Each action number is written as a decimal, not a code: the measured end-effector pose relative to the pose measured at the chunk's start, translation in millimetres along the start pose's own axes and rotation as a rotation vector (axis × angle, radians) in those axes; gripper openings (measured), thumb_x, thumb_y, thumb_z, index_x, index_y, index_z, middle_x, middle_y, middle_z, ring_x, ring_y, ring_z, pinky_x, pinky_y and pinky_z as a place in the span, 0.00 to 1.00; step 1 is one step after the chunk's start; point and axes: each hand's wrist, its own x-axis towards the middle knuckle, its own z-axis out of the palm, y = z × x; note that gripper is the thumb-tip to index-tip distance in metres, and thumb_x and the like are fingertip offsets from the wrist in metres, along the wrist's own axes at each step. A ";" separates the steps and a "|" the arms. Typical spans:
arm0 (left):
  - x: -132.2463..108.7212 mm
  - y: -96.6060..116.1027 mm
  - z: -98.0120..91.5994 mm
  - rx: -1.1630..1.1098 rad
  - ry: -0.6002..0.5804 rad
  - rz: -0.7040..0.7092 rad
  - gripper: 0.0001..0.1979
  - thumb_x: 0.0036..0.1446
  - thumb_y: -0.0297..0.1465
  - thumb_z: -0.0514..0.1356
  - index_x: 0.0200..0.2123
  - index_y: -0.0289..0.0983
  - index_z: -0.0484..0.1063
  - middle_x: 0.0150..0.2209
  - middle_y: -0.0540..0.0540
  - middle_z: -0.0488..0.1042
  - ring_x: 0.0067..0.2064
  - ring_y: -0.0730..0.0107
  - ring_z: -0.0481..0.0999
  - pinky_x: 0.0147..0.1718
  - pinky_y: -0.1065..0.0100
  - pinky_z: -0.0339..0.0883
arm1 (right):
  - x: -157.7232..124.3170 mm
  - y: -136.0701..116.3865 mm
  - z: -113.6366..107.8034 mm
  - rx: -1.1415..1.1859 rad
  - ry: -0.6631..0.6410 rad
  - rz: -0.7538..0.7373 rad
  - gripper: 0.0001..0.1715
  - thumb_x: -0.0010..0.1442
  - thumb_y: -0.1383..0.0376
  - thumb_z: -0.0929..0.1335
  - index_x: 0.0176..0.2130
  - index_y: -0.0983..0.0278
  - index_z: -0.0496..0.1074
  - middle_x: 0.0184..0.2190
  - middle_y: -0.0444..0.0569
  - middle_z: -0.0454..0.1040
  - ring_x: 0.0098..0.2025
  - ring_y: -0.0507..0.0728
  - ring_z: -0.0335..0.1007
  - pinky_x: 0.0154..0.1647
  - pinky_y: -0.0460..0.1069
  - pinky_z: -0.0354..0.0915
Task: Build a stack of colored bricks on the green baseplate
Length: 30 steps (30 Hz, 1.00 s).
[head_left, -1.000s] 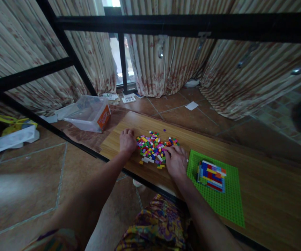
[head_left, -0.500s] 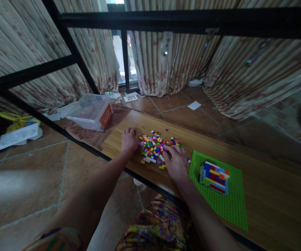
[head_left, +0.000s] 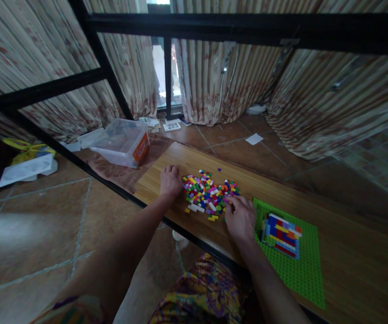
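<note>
At far left on the floor we see one clear bin (head_left: 116,156) with an orange label, standing beyond the table (head_left: 162,157). Next comes our left hand (head_left: 171,181), fingers curled, at the heap's left edge; we cannot tell whether it grips anything.

Between our two hands lie the bricks (head_left: 202,191), one loose heap, mixed in colour and too many and too small for us to count. One purple brick (head_left: 219,169) sits apart, beyond the heap.

Our right hand (head_left: 241,218) is at the heap's right edge, thumb and fingers bent toward each other; whether a brick is pinched there, we cannot tell. We judge the step in hand to be picking through the heap; the next move calls for a fingertip pinch on a single brick, leaving its neighbours alone.

Rightmost, we count one green board (head_left: 291,274), flat on the table, and one striped block (head_left: 283,236) resting on it.
</note>
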 end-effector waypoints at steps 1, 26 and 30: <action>-0.1 0.0 0.0 0.000 -0.004 0.000 0.17 0.57 0.24 0.50 0.47 0.35 0.72 0.47 0.37 0.72 0.51 0.54 0.68 0.51 0.56 0.63 | 0.7 -0.5 -0.5 -0.002 0.007 0.002 0.13 0.59 0.69 0.63 0.37 0.61 0.76 0.39 0.51 0.75 0.43 0.60 0.64 0.46 0.55 0.57; -2.9 -1.0 -0.2 -0.102 -0.014 0.017 0.18 0.56 0.24 0.51 0.46 0.38 0.74 0.48 0.41 0.73 0.50 0.57 0.69 0.51 0.58 0.63 | 51.4 -31.8 35.2 0.186 -0.207 -0.109 0.16 0.54 0.70 0.66 0.43 0.62 0.75 0.39 0.51 0.74 0.43 0.59 0.69 0.48 0.54 0.63; -2.1 -1.6 0.4 -0.084 -0.013 0.019 0.17 0.58 0.24 0.50 0.46 0.39 0.74 0.47 0.41 0.73 0.50 0.58 0.69 0.50 0.58 0.63 | 40.7 -18.9 25.3 0.424 -0.147 0.012 0.18 0.53 0.66 0.67 0.45 0.63 0.74 0.41 0.51 0.74 0.39 0.57 0.71 0.42 0.52 0.66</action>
